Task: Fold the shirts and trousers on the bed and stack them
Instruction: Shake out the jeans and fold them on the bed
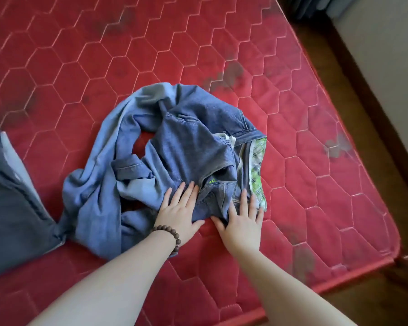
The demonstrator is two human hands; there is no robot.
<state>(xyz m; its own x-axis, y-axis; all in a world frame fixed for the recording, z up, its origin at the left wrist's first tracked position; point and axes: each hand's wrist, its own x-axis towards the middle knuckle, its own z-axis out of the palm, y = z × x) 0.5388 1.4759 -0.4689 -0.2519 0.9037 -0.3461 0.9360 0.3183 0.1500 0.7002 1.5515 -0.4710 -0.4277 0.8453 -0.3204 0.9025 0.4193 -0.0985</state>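
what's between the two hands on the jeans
In the head view, a bunched fold of the jeans at the waistband lies between the left hand and right hand; nearer the thumbs, a bare strip of the red mattress shows.

A bedroom in a home. A bed (pixel 292 114) fills most of the view, its red mattress bare of sheets and quilted in a hexagon pattern, with grey worn patches. Clothes lie on it: crumpled blue jeans (pixel 174 149) and a grey garment (pixel 7 196) at the left edge. Beside the bed runs a brown wooden floor (pixel 335 57), meeting a pale wall (pixel 386 55) at the right
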